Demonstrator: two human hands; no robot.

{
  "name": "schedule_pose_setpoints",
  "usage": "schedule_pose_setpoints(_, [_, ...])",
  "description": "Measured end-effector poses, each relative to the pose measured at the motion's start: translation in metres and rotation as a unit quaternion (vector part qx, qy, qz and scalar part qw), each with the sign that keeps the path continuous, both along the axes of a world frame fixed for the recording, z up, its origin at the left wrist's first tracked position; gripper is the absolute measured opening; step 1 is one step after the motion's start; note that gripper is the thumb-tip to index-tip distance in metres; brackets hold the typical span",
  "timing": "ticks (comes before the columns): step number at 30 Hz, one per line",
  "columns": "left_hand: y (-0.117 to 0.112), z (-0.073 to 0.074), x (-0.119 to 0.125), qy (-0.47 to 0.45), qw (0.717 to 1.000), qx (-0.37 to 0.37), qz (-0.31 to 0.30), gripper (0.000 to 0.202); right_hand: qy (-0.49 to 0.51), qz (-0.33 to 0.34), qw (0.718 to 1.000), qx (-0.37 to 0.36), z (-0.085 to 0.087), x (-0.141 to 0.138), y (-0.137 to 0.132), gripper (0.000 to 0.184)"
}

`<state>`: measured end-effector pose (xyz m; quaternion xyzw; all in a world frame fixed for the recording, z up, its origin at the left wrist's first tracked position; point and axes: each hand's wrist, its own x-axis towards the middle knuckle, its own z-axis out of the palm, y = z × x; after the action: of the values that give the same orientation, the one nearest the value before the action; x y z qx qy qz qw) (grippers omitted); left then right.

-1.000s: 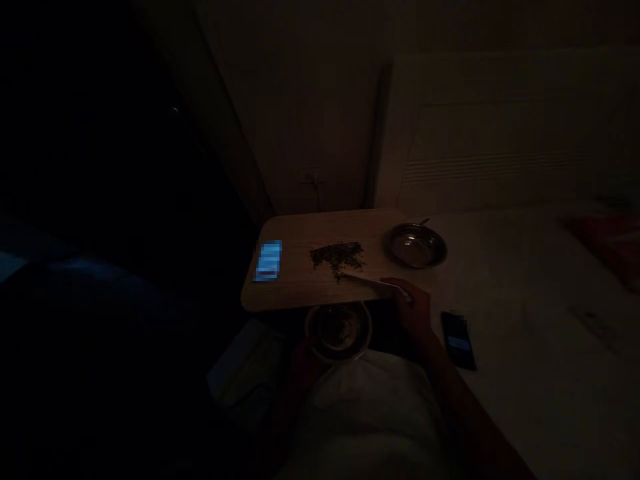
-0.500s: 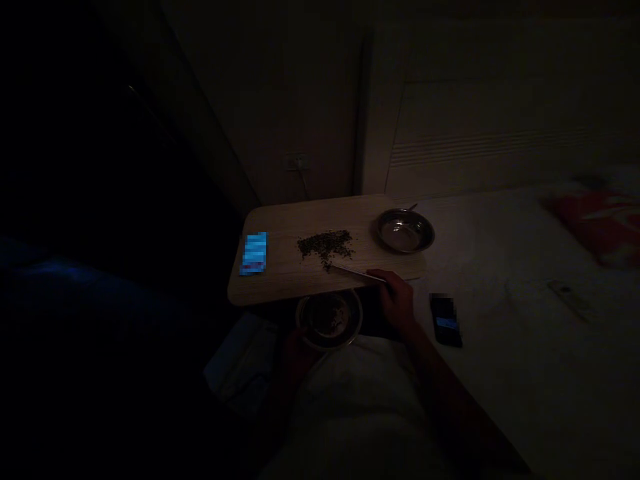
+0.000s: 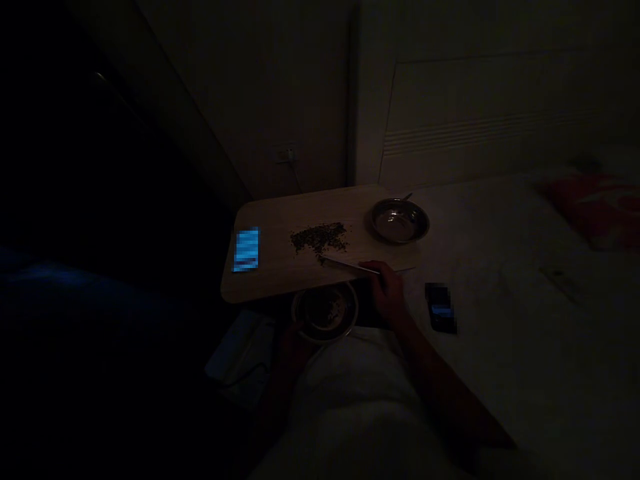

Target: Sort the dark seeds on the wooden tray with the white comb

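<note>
The light is very dim. My right hand is closed around one end of a thin, pale, straight utensil, whose exact kind I cannot make out. Its far tip touches the near edge of a spread pile of small dark bits, like seeds, on a small wooden-topped table. Just below the table's front edge, a round metal bowl with some dark bits inside is held by my left hand. That hand grips the bowl's left side, its fingers mostly in shadow.
Another metal bowl, with a handle sticking out behind it, stands at the table's right end. A lit phone-like screen lies at the left end. A dark phone and a red patterned item rest on the pale bed.
The whole view has shifted slightly, so everything appears a little further left and higher. Both hands keep their holds, and the utensil's tip stays by the pile's near edge.
</note>
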<state>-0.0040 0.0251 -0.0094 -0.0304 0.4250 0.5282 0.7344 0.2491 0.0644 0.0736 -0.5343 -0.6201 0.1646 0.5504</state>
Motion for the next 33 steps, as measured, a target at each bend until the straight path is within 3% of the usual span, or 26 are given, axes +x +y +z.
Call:
schedule_pose_setpoints(8, [-0.001, 0.015, 0.009, -0.023, 1.0, -0.002, -0.005, 0.041, -0.108, -0.029, 0.993, 0.036, -0.004, 0.002, 0.006, 0.031])
schedule_pose_setpoints(16, [-0.002, 0.029, 0.011, -0.04, 0.999, 0.006, -0.036, 0.042, -0.142, -0.055, 0.986, 0.068, -0.009, -0.001, 0.01, 0.034])
schedule_pose_setpoints(25, [-0.001, 0.018, 0.008, -0.025, 0.999, -0.015, -0.035, 0.059, -0.114, -0.077, 0.988, 0.072, -0.012, -0.002, 0.013, 0.027])
schedule_pose_setpoints(33, [-0.002, 0.024, 0.012, -0.01, 1.0, 0.002, -0.018, 0.051, -0.103, -0.085, 0.991, 0.032, -0.012, -0.004, 0.013, 0.023])
